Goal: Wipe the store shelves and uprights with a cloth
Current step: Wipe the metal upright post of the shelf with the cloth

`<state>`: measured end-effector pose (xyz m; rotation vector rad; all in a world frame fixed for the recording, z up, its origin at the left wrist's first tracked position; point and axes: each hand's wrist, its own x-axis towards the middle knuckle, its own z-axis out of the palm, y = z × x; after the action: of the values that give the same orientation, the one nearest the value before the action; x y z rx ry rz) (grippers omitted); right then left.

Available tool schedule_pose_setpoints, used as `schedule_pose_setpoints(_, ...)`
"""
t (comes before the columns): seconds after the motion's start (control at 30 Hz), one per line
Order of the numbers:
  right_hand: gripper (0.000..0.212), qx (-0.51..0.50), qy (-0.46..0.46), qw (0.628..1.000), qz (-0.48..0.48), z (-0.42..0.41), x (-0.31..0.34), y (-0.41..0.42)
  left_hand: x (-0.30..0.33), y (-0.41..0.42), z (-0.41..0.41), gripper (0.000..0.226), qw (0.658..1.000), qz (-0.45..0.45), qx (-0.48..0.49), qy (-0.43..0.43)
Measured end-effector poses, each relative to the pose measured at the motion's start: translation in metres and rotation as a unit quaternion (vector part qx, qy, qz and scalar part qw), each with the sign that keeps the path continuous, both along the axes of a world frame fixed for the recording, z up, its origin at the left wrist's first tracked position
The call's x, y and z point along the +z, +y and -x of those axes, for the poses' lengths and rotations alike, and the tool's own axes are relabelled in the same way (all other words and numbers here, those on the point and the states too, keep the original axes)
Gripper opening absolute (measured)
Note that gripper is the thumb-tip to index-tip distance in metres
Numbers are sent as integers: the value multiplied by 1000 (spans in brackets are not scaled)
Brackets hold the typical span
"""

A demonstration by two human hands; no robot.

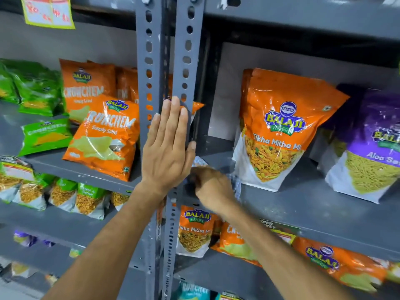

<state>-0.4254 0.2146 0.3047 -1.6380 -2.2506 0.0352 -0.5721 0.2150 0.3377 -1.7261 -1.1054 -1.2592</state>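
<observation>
Forearms: both reach up from the bottom edge, nearest the camera, toward the grey rack.
Left hand [167,146]: flat and released, fingers straight, palm pressed on the paired slotted uprights [149,68]; judged a brace to steady the body while the other hand works.
Right hand [211,187]: clenched around the cloth [234,182], a pale patterned rag showing past the knuckles.
Cloth position: on the front left corner of the right-hand shelf [303,204], just beside the upright's foot.
Step, judged: wiping the shelf corner where it meets the upright.
Tikha Mitha pouch [275,128]: upright, sealed, window shows orange-yellow mix; stands just right of the cloth, so the wipe is confined to bare metal.
Aloo Sev pouch [368,148]: sealed, yellow strands visible.
Crunchem bags [104,135]: sealed, leaning on the left shelf.
</observation>
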Motion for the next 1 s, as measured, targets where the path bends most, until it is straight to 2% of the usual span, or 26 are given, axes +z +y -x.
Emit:
schedule_pose_setpoints(0.1,20,22,42,999,-24,-10,1,-48,0,0,-1,69,1000,-2,1,-3)
schedule_pose_setpoints(0.17,21,20,105,994,9,-16,4,-59,0,0,-1,70,1000,-2,3,-1)
schedule_pose_setpoints(0.3,23,-50,255,965,34,-15,24,2,0,1,-1,68,1000,-11,2,1)
schedule_pose_setpoints(0.4,21,-82,333,938,-41,2,45,70,-1,2,-1,69,1000,-12,-2,0)
schedule_pose_setpoints(0.43,23,-88,332,938,-52,5,47,95,-1,2,-1,70,1000,-13,-2,0)
schedule_pose_setpoints(0.5,26,-138,290,947,-7,6,43,140,-2,3,-1,71,1000,-18,-1,3)
schedule_pose_setpoints(0.6,34,-177,139,971,77,2,23,180,-3,6,-2,72,1000,-23,0,3)
schedule_pose_setpoints(0.67,44,-174,55,981,65,4,12,194,-3,7,-2,71,1000,-26,-1,2)
schedule_pose_setpoints(0.73,52,-162,8,985,50,12,10,198,-3,8,-1,71,1000,-28,1,3)
schedule_pose_setpoints(0.83,47,-117,-11,990,75,20,12,178,-2,6,0,70,1000,-20,0,-4)
schedule_pose_setpoints(1.0,31,0,1,998,62,20,20,83,-2,3,-1,70,1000,2,5,-6)
